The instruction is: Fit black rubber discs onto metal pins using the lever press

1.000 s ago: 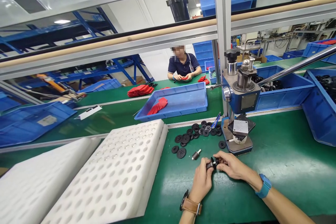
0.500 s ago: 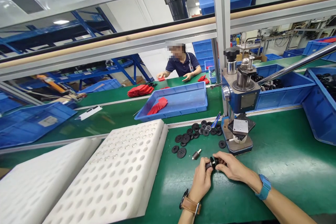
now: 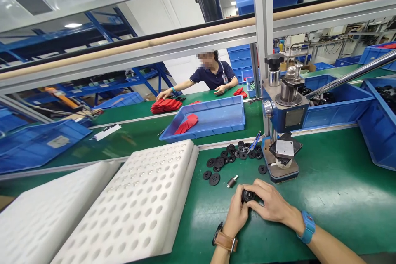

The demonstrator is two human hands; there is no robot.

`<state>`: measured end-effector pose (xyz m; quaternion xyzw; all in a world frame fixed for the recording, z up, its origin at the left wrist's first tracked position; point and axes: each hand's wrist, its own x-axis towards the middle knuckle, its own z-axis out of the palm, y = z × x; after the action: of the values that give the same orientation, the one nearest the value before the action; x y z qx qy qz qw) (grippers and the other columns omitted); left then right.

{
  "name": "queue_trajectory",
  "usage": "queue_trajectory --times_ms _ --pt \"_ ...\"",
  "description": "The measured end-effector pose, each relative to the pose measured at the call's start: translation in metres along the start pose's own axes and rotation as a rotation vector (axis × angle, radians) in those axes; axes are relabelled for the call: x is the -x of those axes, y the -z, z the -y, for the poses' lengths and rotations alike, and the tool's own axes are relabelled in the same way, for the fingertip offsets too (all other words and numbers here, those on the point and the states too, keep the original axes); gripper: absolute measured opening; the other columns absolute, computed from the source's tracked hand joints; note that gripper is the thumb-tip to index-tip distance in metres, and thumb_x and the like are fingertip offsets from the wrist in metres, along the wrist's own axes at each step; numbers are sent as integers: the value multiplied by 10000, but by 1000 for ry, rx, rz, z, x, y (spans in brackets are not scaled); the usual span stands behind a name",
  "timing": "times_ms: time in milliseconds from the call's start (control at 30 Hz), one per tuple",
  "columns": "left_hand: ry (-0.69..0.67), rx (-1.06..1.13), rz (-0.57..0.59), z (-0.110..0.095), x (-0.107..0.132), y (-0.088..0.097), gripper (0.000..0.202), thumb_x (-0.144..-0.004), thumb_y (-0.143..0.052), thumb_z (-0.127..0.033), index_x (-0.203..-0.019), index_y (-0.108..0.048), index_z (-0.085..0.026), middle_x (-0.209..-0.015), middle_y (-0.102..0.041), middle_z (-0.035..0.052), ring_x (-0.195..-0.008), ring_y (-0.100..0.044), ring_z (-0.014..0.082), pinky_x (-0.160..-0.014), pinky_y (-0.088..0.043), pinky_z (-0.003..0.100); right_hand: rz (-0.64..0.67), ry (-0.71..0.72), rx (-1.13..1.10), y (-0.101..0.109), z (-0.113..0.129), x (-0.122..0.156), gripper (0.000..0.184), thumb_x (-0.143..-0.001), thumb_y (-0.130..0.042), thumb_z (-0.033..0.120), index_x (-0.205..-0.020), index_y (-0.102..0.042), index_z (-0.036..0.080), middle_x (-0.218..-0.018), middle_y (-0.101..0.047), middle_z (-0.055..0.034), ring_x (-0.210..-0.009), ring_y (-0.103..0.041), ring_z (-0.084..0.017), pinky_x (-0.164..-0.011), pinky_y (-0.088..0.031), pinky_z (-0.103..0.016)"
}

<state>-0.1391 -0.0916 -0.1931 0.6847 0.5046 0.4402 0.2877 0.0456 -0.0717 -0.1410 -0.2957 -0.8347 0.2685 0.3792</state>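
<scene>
My left hand (image 3: 236,213) and my right hand (image 3: 269,204) meet over the green mat, both pinched on a small black round part (image 3: 248,195) held between the fingertips. Its round face points up toward me. A short metal-and-black cylinder (image 3: 232,181) lies on the mat just left of my hands. Beyond it is a scatter of several black discs (image 3: 230,156). The blue hand press (image 3: 283,128) stands right behind my right hand.
A white foam tray with rows of holes (image 3: 136,202) lies left, a second white foam block (image 3: 40,210) beside it. Blue bins (image 3: 340,103) sit right; a blue tray (image 3: 213,119) holds red pieces. Across the belt a person reaches to a red stack (image 3: 165,105).
My hands turned the black part so its round face points up and drew slightly nearer. The person opposite stretched an arm out to the red stack.
</scene>
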Motion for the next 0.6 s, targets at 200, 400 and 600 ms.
queue_trajectory --times_ms 200,400,600 --pt "-9 14 1 -6 -3 1 206 -865 -554 -250 -1052 -623 -199 -863 -681 60 -768 -635 232 -746 -541 355 26 10 8 3 0 -1 442 -963 -588 219 -1397 -509 233 -1081 -628 -76 -933 -579 -214 -802 -510 -341" --pt "-31 64 40 -14 -6 3 272 -877 -499 -156 -1126 -600 -197 -1049 -712 105 -899 -670 243 -844 -545 378 64 32 28 6 2 -3 436 -961 -604 226 -1386 -509 245 -1119 -627 -82 -981 -587 -221 -846 -518 -360" --pt "-51 94 51 -18 -9 3 349 -862 -496 -103 -1183 -593 -197 -1175 -702 119 -1077 -668 257 -927 -525 375 39 67 47 6 1 -4 438 -966 -580 211 -1394 -494 244 -1104 -611 -98 -996 -582 -237 -844 -531 -395"
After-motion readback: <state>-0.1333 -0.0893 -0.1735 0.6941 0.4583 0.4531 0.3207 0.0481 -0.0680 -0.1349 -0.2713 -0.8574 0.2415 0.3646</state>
